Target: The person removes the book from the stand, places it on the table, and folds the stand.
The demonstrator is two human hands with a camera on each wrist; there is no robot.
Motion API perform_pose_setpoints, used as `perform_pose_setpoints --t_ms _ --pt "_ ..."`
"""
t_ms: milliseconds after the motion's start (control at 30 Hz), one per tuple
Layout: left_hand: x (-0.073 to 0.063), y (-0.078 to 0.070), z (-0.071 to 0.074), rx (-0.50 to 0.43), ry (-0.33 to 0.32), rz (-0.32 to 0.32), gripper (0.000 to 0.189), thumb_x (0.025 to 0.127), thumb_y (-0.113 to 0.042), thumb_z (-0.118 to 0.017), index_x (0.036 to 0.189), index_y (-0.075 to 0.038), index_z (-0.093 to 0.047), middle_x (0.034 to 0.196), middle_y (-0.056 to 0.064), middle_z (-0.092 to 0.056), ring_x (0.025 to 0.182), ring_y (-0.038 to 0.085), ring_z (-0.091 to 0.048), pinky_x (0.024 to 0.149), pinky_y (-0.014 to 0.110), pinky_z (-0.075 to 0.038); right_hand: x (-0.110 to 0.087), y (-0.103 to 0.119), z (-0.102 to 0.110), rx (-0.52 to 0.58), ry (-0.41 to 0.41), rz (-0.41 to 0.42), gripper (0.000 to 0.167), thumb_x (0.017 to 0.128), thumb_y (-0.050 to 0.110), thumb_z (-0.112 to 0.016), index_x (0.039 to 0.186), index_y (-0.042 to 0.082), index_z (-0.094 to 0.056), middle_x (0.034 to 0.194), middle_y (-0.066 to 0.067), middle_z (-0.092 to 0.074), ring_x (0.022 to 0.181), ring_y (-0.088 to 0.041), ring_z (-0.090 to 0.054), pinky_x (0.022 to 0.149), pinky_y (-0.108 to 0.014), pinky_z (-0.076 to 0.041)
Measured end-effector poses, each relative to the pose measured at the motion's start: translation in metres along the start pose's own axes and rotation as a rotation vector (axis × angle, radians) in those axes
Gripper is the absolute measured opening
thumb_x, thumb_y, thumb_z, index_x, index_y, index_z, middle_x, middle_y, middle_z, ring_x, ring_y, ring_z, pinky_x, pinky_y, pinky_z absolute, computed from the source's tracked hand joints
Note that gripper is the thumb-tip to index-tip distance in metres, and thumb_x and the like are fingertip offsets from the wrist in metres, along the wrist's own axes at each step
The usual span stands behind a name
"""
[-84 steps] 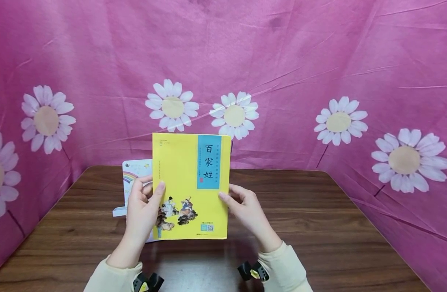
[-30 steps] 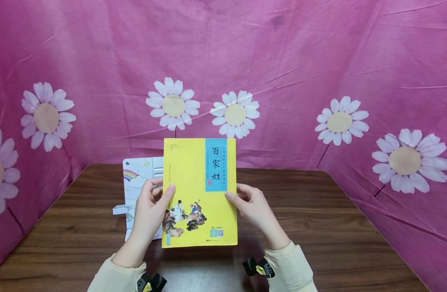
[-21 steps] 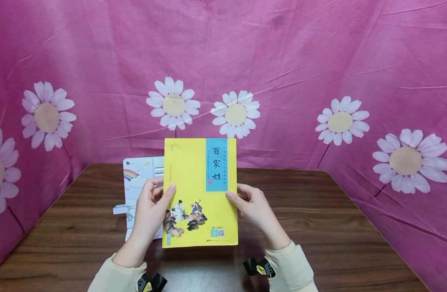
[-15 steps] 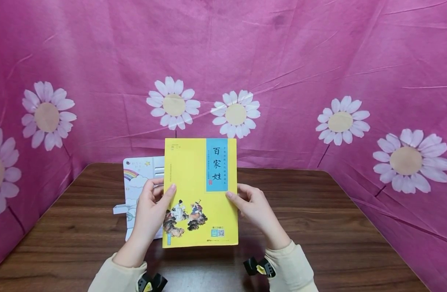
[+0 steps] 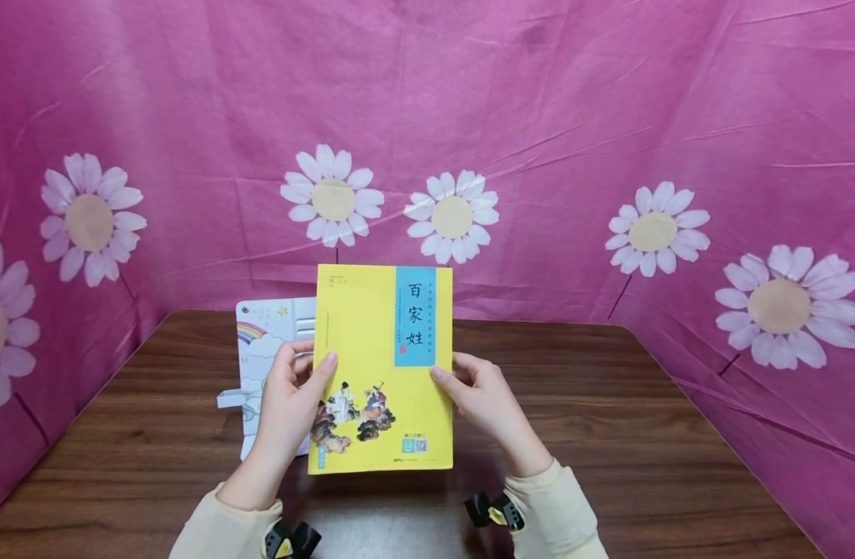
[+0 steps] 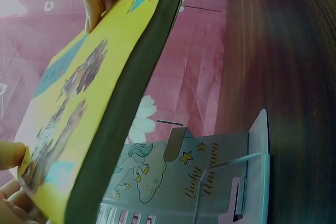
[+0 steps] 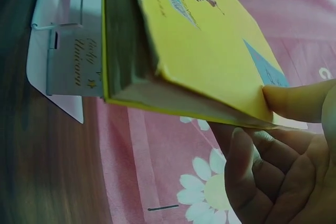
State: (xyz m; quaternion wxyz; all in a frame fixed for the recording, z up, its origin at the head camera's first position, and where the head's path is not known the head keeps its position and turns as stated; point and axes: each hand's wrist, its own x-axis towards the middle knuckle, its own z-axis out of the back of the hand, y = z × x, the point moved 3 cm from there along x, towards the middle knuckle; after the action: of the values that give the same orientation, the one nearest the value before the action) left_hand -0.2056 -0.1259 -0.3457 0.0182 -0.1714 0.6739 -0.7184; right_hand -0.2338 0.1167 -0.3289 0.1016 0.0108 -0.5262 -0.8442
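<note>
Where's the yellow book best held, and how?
Likely mid-height on both long edges, coming from left and right and pinching front to back: the yellow book is a flat slab facing the viewer, and its pages show unbound along the right edge.

At the frame's centre, left fingers (image 5: 324, 373) and right fingers (image 5: 450, 382) hold a yellow book (image 5: 364, 334) by its side edges. Partly behind it, left of centre, a white rainbow-printed panel (image 5: 254, 361) rests on the brown surface (image 5: 581, 419); pink cloth (image 5: 539, 85) with white daisies (image 5: 332, 199) fills the upper frame.
</note>
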Motion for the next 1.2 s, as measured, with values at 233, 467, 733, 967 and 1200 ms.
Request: perform_pose_setpoints --t_ms 233,467,733,967,1200 --pt "0.001 -0.002 -0.001 -0.025 -0.013 0.013 0.032 0.100 -0.018 -0.059 0.125 -0.002 -0.047 0.101 0.013 -0.072 0.072 0.006 -0.066 0.064 0.023 -0.056 0.001 -0.005 -0.006 -0.011 0.005 -0.008 0.026 0.096 0.021 -0.065 0.117 0.007 -0.069 0.081 -0.007 -0.070 0.052 -0.015 -0.047 0.047 -0.025 -0.040" --pt "0.002 -0.002 -0.003 0.003 -0.001 0.008 0.032 0.100 -0.018 -0.059 0.125 -0.002 -0.048 0.106 0.021 -0.071 0.071 0.005 -0.066 0.063 0.023 -0.056 0.002 -0.005 -0.002 0.017 -0.001 -0.005 0.027 0.095 0.018 -0.066 0.119 0.005 -0.069 0.085 -0.010 -0.072 0.057 -0.020 -0.054 0.050 -0.027 -0.046" --pt "0.002 0.002 -0.004 0.040 0.023 0.020 0.032 0.100 -0.021 -0.060 0.124 -0.004 -0.049 0.108 0.020 -0.072 0.071 0.004 -0.065 0.065 0.022 -0.054 0.001 -0.002 0.003 0.033 0.012 -0.008 0.031 0.096 0.018 -0.065 0.122 0.001 -0.066 0.089 -0.014 -0.073 0.061 -0.013 -0.057 0.051 -0.026 -0.047" --pt "0.001 0.003 -0.003 0.050 0.038 0.037 0.035 0.099 -0.025 -0.060 0.126 -0.005 -0.050 0.111 0.018 -0.072 0.072 0.003 -0.065 0.065 0.022 -0.054 0.000 0.002 0.006 0.031 0.009 -0.002 0.033 0.096 0.019 -0.065 0.122 0.000 -0.066 0.088 -0.014 -0.072 0.060 -0.012 -0.056 0.050 -0.024 -0.046" --pt "0.000 0.002 -0.004 0.084 0.073 0.017 0.039 0.099 -0.022 -0.061 0.133 -0.006 -0.051 0.117 0.019 -0.071 0.080 0.003 -0.063 0.069 0.021 -0.053 0.002 -0.001 0.010 0.032 0.014 -0.008 0.033 0.097 0.019 -0.064 0.123 -0.001 -0.065 0.092 -0.016 -0.074 0.062 -0.013 -0.059 0.050 -0.023 -0.047"
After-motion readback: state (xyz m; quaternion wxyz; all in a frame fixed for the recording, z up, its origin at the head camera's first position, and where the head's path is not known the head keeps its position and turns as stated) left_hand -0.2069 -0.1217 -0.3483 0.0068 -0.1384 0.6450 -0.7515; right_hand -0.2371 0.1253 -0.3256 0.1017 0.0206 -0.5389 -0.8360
